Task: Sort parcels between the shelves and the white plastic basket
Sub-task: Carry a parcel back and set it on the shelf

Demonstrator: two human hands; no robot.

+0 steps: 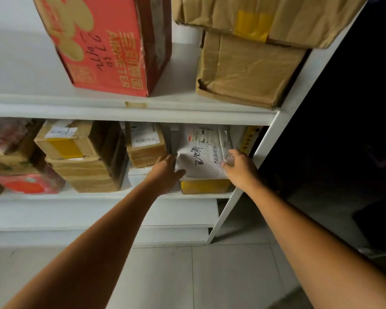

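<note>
Carefully now: with the left hand [167,172] and right hand [239,168] each gripping an edge of the soft white mailer [201,152], right of centre on the lower shelf [76,196], pulling it out could, I reckon, drag the yellow-taped box [204,186] beneath it off the ledge.

Dim, soft-focus frame; right side falls to near black, shelf edges [132,112] bow with wide-angle distortion.

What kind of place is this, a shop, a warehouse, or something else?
Likely a parcel depot or pickup storeroom: white shelves hold taped cardboard boxes, a red carton bears a handwritten number, and the left hand and right hand grip a labelled white mailer bag.
</note>
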